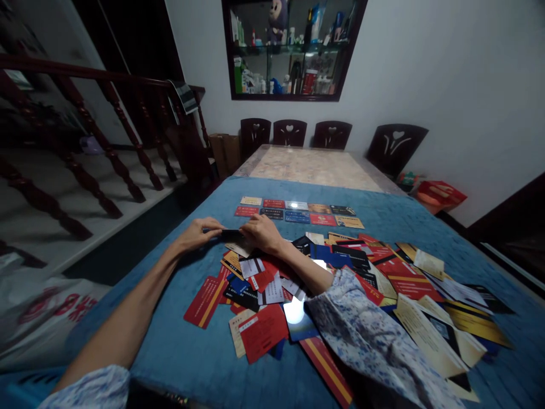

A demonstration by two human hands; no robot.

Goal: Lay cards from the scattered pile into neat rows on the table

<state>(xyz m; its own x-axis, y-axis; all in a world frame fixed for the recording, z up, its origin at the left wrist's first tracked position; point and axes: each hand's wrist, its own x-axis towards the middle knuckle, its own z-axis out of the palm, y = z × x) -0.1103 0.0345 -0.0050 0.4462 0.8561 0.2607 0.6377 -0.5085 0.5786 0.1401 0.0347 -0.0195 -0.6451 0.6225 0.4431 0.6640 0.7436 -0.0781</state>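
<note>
Hands, two: left hand [198, 233] and right hand [263, 232] fingers pinch one black card [232, 233]

Nothing can be read: print on the scattered cards [340, 284] is too small and blurred, and the red characters on the white bag [51, 309] stay illegible.
</note>
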